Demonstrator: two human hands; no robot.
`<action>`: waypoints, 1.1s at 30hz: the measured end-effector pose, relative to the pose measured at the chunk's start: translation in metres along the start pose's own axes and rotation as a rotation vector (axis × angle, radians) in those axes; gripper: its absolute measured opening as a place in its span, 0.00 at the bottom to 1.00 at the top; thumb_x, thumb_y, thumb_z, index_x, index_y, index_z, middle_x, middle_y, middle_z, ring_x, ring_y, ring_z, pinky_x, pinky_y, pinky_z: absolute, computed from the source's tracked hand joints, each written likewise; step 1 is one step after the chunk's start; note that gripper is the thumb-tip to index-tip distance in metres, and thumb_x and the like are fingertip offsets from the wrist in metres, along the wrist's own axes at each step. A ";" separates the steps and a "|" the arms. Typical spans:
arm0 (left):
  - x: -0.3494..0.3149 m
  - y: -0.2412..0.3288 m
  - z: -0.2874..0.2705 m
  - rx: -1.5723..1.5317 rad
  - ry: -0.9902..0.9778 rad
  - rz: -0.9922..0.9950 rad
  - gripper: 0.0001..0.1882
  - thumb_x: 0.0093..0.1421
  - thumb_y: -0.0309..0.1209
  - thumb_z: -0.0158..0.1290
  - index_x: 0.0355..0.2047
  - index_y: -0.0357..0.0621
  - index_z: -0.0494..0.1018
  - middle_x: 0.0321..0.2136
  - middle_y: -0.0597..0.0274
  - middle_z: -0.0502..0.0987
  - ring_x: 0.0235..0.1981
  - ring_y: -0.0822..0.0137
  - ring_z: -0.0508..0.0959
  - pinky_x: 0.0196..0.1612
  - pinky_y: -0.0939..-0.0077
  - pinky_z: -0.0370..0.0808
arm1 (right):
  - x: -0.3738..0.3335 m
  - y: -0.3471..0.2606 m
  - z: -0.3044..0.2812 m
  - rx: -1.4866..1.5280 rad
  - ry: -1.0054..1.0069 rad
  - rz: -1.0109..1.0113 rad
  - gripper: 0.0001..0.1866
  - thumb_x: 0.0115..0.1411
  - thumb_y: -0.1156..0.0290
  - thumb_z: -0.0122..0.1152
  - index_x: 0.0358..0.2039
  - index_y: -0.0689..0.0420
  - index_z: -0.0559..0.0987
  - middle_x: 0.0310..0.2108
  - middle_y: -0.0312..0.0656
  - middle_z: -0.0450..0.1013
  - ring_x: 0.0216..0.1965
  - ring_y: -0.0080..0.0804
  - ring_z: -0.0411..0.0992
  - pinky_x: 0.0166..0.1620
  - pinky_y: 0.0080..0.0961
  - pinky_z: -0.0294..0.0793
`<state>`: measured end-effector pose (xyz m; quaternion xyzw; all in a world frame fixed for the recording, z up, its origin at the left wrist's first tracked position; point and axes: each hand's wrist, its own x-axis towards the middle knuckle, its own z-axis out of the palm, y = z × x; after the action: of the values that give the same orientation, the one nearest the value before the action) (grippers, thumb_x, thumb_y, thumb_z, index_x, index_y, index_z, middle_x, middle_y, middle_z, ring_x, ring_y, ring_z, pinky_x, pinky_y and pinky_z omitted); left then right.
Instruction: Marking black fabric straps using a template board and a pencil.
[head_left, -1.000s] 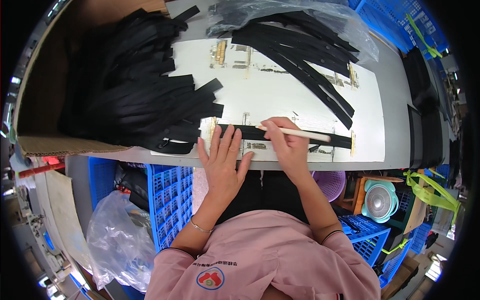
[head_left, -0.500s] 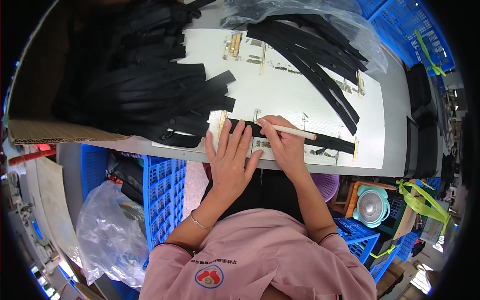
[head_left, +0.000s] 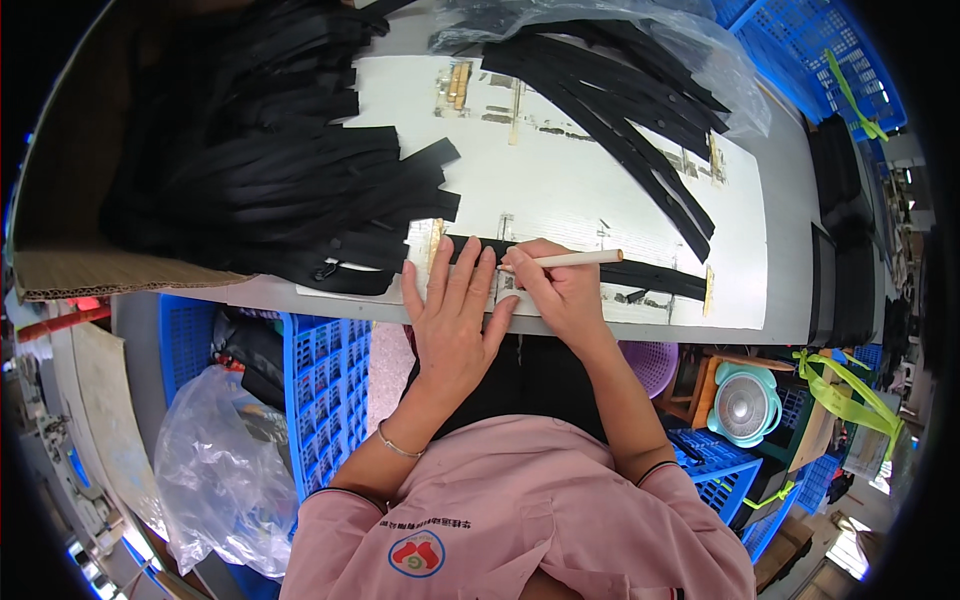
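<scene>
A black zipper (head_left: 660,280) lies lengthwise along the near edge of a white marked board (head_left: 570,195), between two yellowish tape strips. My left hand (head_left: 452,310) rests flat over its left part, fingers spread and pressing it to the board. In my right hand (head_left: 566,298) is a cream-white pencil (head_left: 590,258), gripped between thumb and fingers. Its tip points left, at the lower edge of the zipper beside my left fingers. My fingers partly hide the zipper's middle.
At the left, a thick pile of black zippers (head_left: 270,190) spills from a cardboard box (head_left: 130,280). More black zippers (head_left: 640,150) lie across the board's far right, near clear plastic film (head_left: 590,15). Blue crates (head_left: 325,390) stand below the table.
The pencil tip has moved from the zipper's upper edge down to its lower edge, and the pencil has swung closer to level. My left hand stays on the zipper. The whole view shifts slightly.
</scene>
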<state>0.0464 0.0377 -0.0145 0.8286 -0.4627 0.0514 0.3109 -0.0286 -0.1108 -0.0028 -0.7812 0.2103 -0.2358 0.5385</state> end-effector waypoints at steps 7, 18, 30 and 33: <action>-0.001 0.000 0.000 0.015 -0.017 -0.007 0.30 0.61 0.40 0.63 0.61 0.41 0.73 0.63 0.56 0.72 0.70 0.50 0.63 0.71 0.37 0.44 | -0.013 -0.013 -0.018 0.114 0.113 0.087 0.12 0.69 0.73 0.56 0.32 0.66 0.84 0.26 0.37 0.77 0.26 0.17 0.70 0.30 0.16 0.68; 0.001 0.006 -0.001 0.000 -0.043 -0.013 0.30 0.62 0.34 0.61 0.64 0.41 0.71 0.66 0.53 0.69 0.71 0.48 0.61 0.73 0.42 0.42 | -0.028 0.010 -0.073 -0.119 0.418 0.092 0.13 0.71 0.69 0.57 0.35 0.65 0.83 0.22 0.34 0.72 0.25 0.15 0.64 0.29 0.16 0.61; 0.016 0.063 0.030 -0.185 -0.186 0.181 0.27 0.63 0.36 0.61 0.61 0.40 0.74 0.62 0.54 0.72 0.65 0.55 0.67 0.71 0.44 0.48 | -0.028 0.016 -0.071 -0.107 0.412 0.096 0.13 0.70 0.69 0.57 0.35 0.65 0.84 0.22 0.34 0.74 0.24 0.15 0.68 0.28 0.16 0.65; 0.016 0.064 0.031 -0.173 -0.193 0.181 0.27 0.62 0.36 0.61 0.61 0.40 0.74 0.62 0.55 0.72 0.65 0.55 0.67 0.71 0.44 0.48 | -0.028 0.016 -0.073 -0.136 0.398 0.066 0.13 0.70 0.69 0.57 0.35 0.65 0.83 0.22 0.35 0.75 0.24 0.16 0.69 0.27 0.16 0.66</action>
<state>-0.0016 -0.0155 -0.0037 0.7547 -0.5661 -0.0405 0.3291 -0.0954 -0.1538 0.0003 -0.7465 0.3533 -0.3531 0.4396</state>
